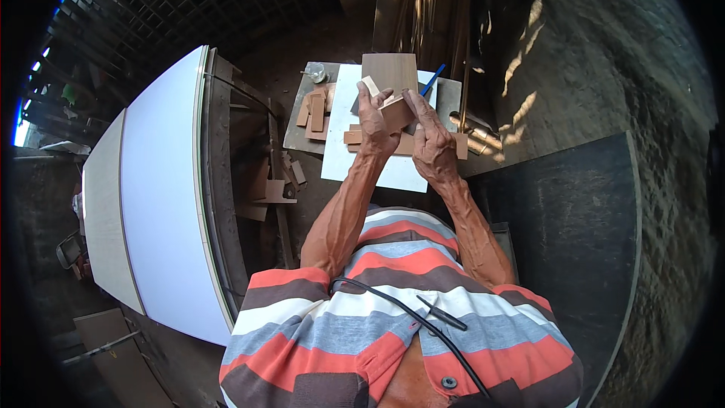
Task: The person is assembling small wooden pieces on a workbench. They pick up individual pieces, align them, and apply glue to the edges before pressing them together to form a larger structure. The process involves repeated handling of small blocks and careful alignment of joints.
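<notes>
Above the work table, both my hands are on a small brown wooden piece (398,116) with a pale edge. My left hand (375,122) grips it from the left, fingers bent around it, with the thumb near a short pale strip (369,85). At the right side, my right hand (432,147) holds its edge with the fingers together. Whether the pale strip is joined to the brown piece I cannot tell. Behind the hands lies a flat brown wooden panel (389,66) on a white board (408,175). Brown wooden strips (461,146) lie under my wrists, partly hidden.
Small brown wood pieces (317,112) are piled at the table's left, by a glass jar (316,72). A blue stick-like tool (433,80) lies right of the panel. A large white panel (162,189) stands left, a dark board (563,234) right. Long boards (430,7) lean behind.
</notes>
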`<state>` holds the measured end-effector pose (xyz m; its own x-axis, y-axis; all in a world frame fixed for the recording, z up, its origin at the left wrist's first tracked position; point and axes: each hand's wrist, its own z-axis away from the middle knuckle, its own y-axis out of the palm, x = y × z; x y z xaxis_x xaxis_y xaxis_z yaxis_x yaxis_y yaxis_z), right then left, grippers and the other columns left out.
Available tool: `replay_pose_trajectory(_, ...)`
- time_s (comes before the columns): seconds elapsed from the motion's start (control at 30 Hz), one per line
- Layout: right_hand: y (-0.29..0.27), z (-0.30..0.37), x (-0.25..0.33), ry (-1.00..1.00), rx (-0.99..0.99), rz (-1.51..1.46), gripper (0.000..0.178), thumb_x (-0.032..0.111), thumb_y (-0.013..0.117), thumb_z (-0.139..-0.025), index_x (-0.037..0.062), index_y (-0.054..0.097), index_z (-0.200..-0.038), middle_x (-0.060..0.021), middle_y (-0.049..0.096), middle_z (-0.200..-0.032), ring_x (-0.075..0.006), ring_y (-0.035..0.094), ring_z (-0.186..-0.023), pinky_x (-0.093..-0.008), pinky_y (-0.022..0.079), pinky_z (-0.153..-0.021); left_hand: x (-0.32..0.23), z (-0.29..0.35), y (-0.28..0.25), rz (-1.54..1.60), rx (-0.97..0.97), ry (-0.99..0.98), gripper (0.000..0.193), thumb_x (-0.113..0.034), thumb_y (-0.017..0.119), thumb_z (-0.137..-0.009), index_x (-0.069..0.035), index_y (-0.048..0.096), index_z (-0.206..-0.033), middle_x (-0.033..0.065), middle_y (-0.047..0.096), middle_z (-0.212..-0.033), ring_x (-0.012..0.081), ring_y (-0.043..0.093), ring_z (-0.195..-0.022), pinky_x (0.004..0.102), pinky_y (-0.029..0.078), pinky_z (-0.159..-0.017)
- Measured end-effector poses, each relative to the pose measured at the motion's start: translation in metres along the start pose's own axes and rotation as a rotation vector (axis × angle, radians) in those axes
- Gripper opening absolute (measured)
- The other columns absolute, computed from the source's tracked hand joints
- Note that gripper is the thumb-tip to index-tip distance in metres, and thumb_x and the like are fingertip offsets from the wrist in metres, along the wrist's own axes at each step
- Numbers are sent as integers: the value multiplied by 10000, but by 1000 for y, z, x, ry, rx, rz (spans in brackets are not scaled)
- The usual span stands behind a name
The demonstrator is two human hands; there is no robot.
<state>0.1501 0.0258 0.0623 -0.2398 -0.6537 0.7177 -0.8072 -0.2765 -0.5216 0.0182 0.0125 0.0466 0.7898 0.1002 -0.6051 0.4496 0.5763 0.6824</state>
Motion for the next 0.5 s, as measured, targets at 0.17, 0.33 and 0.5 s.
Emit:
replay_pose_trajectory(0.17,-7,-12,20,-205,24,231,557,-52,511,-807,86,550,-1345,-127,574,-1342,-301,594,-1178,-371,515,-957,-7,2,15,11,104,19,891,-756,233,-911,35,387,-1293,211,632,-979,295,679,-860,379,588,-736)
replay_pose_trajectory(0.33,-26,-29,6,-28,-39,265,562,-18,489,-824,95,509,-1374,-134,549,-1373,-331,580,-1195,-377,506,-975,-29,3,3,-53,47,12,960,-746,201,-917,92,199,-1385,276,586,-1044,339,690,-803,402,606,-727)
replay_pose_trajectory(0.5,4,-30,37,11,87,320,679,-49,502,-780,133,453,-1432,-67,498,-1439,-300,597,-1175,-370,519,-957,-49,1,1,11,137,-54,899,-713,191,-939,93,279,-1325,301,591,-1033,358,693,-852,414,605,-752)
